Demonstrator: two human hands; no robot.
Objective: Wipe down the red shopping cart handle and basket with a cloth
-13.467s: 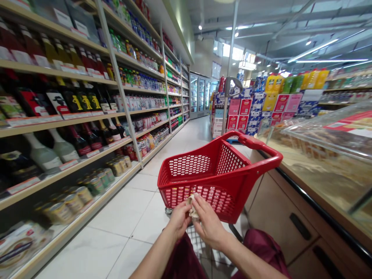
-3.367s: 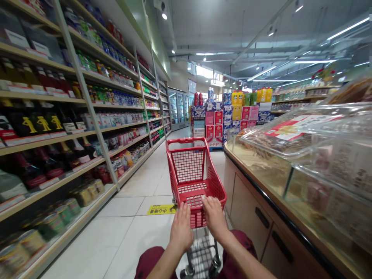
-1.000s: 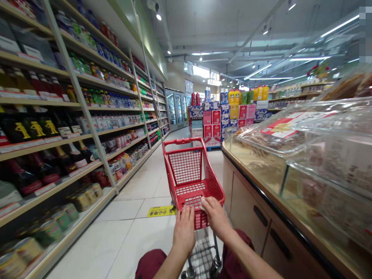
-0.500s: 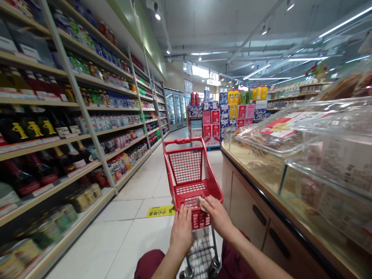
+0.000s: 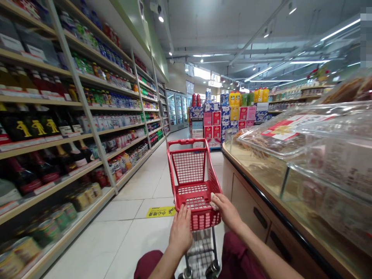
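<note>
A red plastic shopping cart [image 5: 192,178] with a mesh basket stands directly before me between my maroon-clad knees. My left hand [image 5: 180,228] grips the basket's near left rim, fingers together over the edge and thumb side inward. In my right hand [image 5: 228,209] is a crumpled whitish cloth [image 5: 214,200], pressed against the right rim near the front corner. The fingers partly cover the cloth. Below the basket, the cart's grey frame and wheels [image 5: 213,268] show between my legs.
Drink shelves [image 5: 101,131] line the left side. A wooden counter [image 5: 247,190] with clear food packs [image 5: 287,128] runs close on the right. Boxes and bottles are stacked [image 5: 216,124] ahead, near glass-door fridges [image 5: 176,110]. A yellow floor sign [image 5: 161,212] lies left of the cart.
My right hand has moved the cloth rightward, from the front rim to the right rim of the basket. My left hand has stayed on the near left rim.
</note>
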